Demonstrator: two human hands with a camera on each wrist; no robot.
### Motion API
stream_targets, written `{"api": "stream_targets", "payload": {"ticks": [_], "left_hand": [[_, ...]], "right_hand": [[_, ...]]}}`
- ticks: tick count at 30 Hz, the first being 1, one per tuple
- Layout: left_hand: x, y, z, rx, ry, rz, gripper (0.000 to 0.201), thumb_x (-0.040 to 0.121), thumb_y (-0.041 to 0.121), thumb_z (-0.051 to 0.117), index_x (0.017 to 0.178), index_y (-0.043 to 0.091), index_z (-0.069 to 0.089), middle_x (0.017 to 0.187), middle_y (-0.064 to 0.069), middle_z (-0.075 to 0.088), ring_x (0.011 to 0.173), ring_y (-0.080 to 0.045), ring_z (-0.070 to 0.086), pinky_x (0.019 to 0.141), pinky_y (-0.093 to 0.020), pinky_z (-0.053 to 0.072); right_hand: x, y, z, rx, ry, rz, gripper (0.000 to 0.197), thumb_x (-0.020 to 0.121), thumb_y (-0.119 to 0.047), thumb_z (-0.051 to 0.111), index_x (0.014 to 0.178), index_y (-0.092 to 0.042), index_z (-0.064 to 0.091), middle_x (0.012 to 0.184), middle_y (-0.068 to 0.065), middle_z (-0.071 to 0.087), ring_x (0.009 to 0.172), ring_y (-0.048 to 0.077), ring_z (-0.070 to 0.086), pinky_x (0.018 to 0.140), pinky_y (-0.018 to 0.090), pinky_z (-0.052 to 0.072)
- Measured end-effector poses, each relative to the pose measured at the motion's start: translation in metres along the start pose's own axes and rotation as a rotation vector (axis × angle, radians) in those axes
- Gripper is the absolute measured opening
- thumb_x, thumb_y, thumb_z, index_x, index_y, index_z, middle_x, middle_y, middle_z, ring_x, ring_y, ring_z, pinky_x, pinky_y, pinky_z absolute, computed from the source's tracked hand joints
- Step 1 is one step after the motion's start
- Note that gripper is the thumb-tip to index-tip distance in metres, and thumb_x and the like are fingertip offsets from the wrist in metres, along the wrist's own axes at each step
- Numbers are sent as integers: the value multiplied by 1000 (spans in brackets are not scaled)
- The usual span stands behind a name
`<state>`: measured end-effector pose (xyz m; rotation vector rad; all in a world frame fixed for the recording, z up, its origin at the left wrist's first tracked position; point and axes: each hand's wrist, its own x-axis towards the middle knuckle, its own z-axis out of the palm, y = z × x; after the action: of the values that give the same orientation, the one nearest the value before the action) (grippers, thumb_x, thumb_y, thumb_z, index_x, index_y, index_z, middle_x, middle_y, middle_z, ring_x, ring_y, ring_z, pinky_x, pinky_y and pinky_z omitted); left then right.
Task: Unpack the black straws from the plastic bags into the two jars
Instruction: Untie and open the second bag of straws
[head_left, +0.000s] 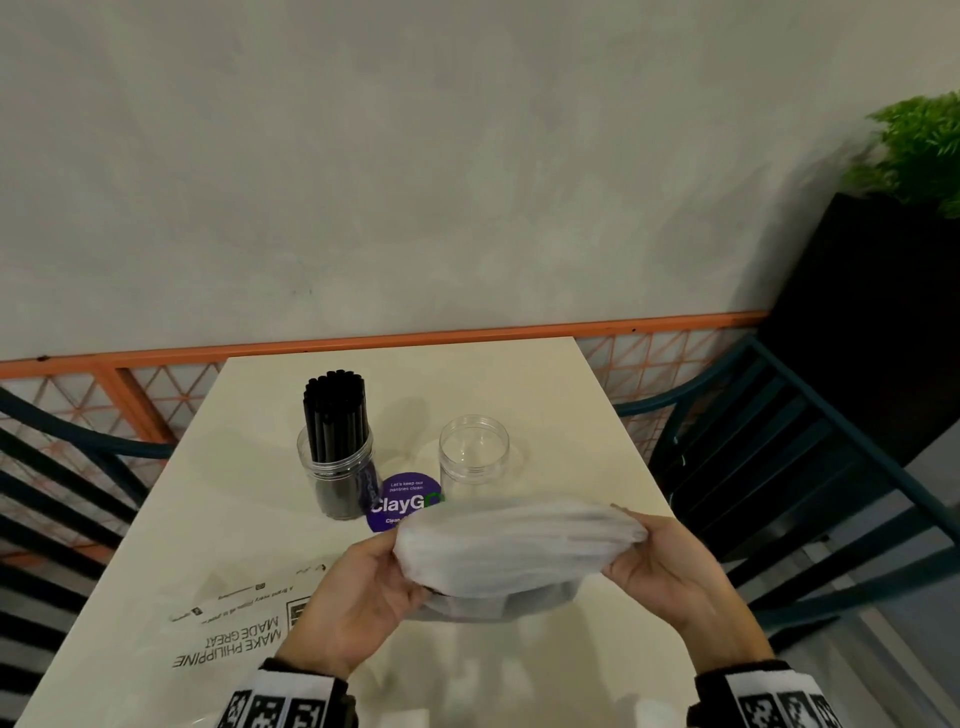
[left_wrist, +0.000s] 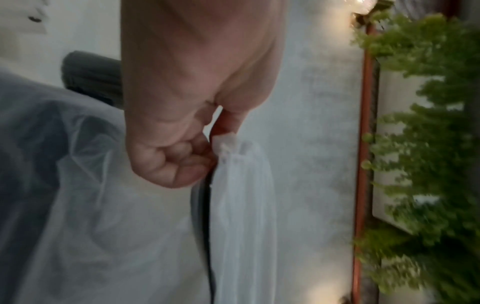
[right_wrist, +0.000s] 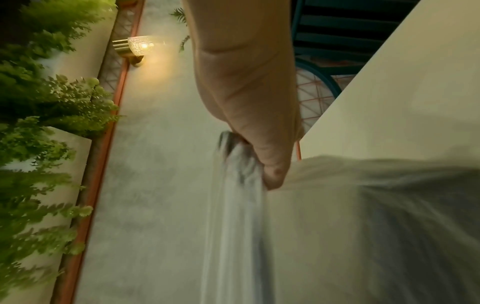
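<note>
Right now both hands hold one see-through plastic bag (head_left: 511, 545) between them, just above the near part of the pale table (head_left: 218, 525). The left hand (head_left: 353, 597) has its fingers curled and pinches the bag's left end; from the left wrist the curled fingers (left_wrist: 176, 164) clamp a bunched edge of the film, with the rest of the bag hanging below the fist. The right hand (head_left: 670, 566) grips the right end in the same way; from the right wrist the thumb (right_wrist: 272, 160) presses a gathered strip of plastic against the fingers behind it. The bag is blurred, stretched taut across the gap between the hands, and a dark shape shows through its underside; whether those are straws I cannot tell. Beyond the left hand, further up the table, a clear jar (head_left: 335, 467) stands upright, packed with black straws (head_left: 335, 410) that stick out well above its rim. Beyond the right hand stands a second clear jar (head_left: 474, 449), upright, open at the top, with nothing visible inside it. Between the two jars, just past the bag, lies a round purple sticker (head_left: 400, 501), partly covered by the bag. Beside the left hand, flat on the table, lies a clear printed wrapper (head_left: 234, 639).
</note>
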<state>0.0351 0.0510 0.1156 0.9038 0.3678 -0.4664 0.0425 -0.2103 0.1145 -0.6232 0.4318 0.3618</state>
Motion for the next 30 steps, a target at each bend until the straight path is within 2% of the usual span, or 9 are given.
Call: {"api": "stream_targets", "payload": {"ticks": [4,6,8,10,12,16,21,26,30], "left_hand": [[-1,-4,6,122,14,48,39,96,28,32,109,8,62,97,-8,74,80,-22,70,65,-39,58],[-4,-2,6,138,-16,59,48,94,45,29,110,16,62,102,-4,73,91,-20,68,75,-41,55],[-7,-3,7,260,-26,91,45,87,56,43,111,21,59,110,-3,70,99,-18,64,85,-39,49],[-9,-9,10,467,47,151,50,74,41,70,113,20,49,113,-4,66,98,-16,62,79,-30,49],[-8,-18,11,595,145,185,51,71,23,76,109,19,43,106,-3,64,92,-13,63,68,-21,50],[-9,-27,15,775,190,119,52,66,30,77,104,24,43,99,-6,63,86,-18,64,74,-28,49],[-8,-25,16,788,284,267,4,82,10,53,85,8,51,81,-4,58,76,-20,53,60,-27,37],[-3,-20,16,779,390,370,25,87,23,54,63,15,51,82,-6,50,76,-20,51,61,-27,35],[-2,-18,2,926,373,438,24,81,29,64,68,10,60,75,-9,66,74,-26,62,63,-30,45]], "right_hand": [[-14,1,11,-140,-82,-85,9,74,-8,60,71,-7,68,75,13,67,71,27,67,78,44,48],[-19,4,14,-244,-110,-156,28,67,1,62,90,-14,58,84,14,61,82,29,59,79,42,42],[-15,8,10,-422,-22,-241,41,77,9,56,102,-21,44,94,16,52,89,30,51,77,40,42],[-9,12,11,-618,172,-374,29,89,0,50,104,-22,38,89,13,47,80,24,47,69,36,42],[-2,12,12,-666,339,-477,17,92,-13,49,103,-21,38,80,9,46,72,20,44,62,34,41],[2,8,15,-562,472,-526,9,93,-19,45,101,-19,41,73,4,43,67,18,41,54,32,37],[3,23,14,-740,385,-516,10,91,-27,50,92,-19,45,80,7,50,69,19,47,61,33,41],[0,31,9,-1292,269,-496,26,85,-14,60,110,-23,58,98,4,59,84,15,57,63,18,43],[2,26,2,-1176,348,-487,28,84,-8,60,109,-20,63,85,8,72,81,23,66,76,38,56]]}}
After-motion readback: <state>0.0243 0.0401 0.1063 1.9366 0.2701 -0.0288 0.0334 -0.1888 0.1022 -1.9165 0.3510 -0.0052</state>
